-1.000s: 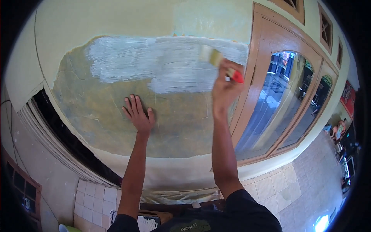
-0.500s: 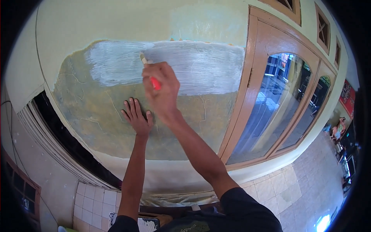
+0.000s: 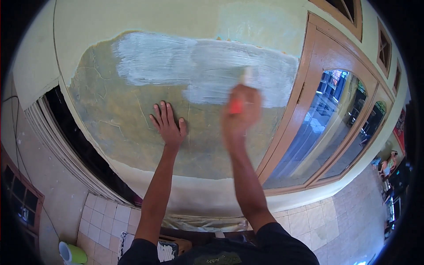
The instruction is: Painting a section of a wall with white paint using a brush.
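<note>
My right hand point(image 3: 243, 108) is wrapped round the red handle of a paintbrush point(image 3: 248, 76), blurred by motion. Its pale bristles point up over a band of white paint point(image 3: 154, 59) brushed in streaks along the upper part of a bare patch of wall point(image 3: 119, 115). My left hand point(image 3: 168, 126) lies against the unpainted grey-brown patch below the white band, with fingers spread and nothing held. Thin cracks run through the patch on both sides of that hand.
Right of the patch stands a brown wooden door frame point(image 3: 287, 104) with glass panes. A dark opening point(image 3: 84, 137) lies on the left. Below are a paint-smeared tray point(image 3: 167, 252), a green bucket point(image 3: 73, 253) and floor tiles point(image 3: 104, 215). People point(image 3: 388, 164) are far off to the right.
My right hand has swept the brush rightward across the white band. My left hand keeps its place on the wall. The whole view has shifted slightly, bringing the green bucket further into sight.
</note>
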`<state>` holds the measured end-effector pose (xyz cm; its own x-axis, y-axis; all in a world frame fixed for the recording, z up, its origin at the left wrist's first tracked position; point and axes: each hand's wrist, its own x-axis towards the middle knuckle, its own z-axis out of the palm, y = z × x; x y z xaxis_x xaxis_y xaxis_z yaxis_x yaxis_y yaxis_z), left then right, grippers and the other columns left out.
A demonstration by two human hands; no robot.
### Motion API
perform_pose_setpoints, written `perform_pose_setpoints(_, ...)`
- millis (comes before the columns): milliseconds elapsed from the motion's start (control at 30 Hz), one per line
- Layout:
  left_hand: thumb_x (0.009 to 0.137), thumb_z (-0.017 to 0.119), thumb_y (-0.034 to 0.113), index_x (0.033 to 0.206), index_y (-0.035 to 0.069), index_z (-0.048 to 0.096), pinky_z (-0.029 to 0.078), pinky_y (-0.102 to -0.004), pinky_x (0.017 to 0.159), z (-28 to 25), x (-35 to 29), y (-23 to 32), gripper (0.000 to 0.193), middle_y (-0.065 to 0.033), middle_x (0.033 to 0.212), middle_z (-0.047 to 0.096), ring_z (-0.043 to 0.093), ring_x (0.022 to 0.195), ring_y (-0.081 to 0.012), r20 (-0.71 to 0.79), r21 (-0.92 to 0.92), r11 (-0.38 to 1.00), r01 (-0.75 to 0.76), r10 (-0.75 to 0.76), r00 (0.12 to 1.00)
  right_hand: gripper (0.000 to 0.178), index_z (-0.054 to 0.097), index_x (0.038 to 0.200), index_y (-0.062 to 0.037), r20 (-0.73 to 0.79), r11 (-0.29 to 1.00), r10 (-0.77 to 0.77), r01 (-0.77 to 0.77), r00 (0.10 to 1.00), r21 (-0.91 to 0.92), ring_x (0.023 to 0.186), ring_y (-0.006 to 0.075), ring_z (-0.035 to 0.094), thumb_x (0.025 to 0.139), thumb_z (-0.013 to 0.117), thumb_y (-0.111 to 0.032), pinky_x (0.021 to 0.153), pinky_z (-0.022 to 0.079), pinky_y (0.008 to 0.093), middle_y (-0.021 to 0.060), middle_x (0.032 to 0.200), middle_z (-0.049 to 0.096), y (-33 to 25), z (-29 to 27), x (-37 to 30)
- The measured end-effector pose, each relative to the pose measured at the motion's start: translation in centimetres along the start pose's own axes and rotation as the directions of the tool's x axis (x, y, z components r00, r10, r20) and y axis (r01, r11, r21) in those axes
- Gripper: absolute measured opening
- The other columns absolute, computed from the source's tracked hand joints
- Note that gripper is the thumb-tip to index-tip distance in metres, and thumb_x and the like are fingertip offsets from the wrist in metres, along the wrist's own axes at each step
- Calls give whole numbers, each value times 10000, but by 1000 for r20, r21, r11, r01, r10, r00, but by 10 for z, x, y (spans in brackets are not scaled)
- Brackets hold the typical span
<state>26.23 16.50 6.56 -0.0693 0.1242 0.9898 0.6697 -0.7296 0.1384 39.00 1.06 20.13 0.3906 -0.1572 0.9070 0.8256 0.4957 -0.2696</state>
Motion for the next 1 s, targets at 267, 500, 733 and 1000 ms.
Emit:
perform_pose_setpoints(267, 1018, 393, 445, 1532, 23, 363, 84, -606, 1208, 18, -15, -26, 666, -150, 1617, 321, 252, 1506, -395, 285, 536, 841, -78, -93, 954, 265, 688, 930, -103, 337, 977, -212, 188, 917, 104, 852, 283, 602, 689, 779, -39, 695, 501, 394, 80, 1042, 644, -62, 64, -77)
perform_pose_setpoints(500, 1020, 373, 408, 1521, -14, 365, 75, -581, 1208, -4, -4, -11, 655, -181, 1605, 331, 250, 1503, -407, 17, 29, 999, -31, 30, 999, 104, 653, 890, -41, -100, 983, -122, 106, 988, -152, 889, 271, 656, 861, 703, 45, 766, 529, 361, 120, 958, 684, 22, -60, -41)
perform_pose_setpoints(733, 1029, 361, 421, 1508, 0, 403, 89, -607, 1204, 2, -8, -17, 639, -170, 1590, 365, 256, 1503, -399, -8, -1, 1000, 5, -5, 1000, 168, 655, 888, -58, 1, 948, -241, 235, 971, -214, 875, 268, 636, 800, 733, 63, 730, 510, 347, 109, 1027, 678, 10, -15, -89)
perform_pose_setpoints(1000, 1027, 374, 432, 1509, 10, 404, 100, -599, 1207, 18, -24, -40, 641, -152, 1594, 367, 276, 1498, -385, -8, 102, 995, -14, 15, 1000, 226, 686, 924, -86, 244, 992, -52, 21, 968, 126, 868, 266, 656, 781, 736, 81, 746, 538, 365, 109, 1016, 688, -34, 28, -142)
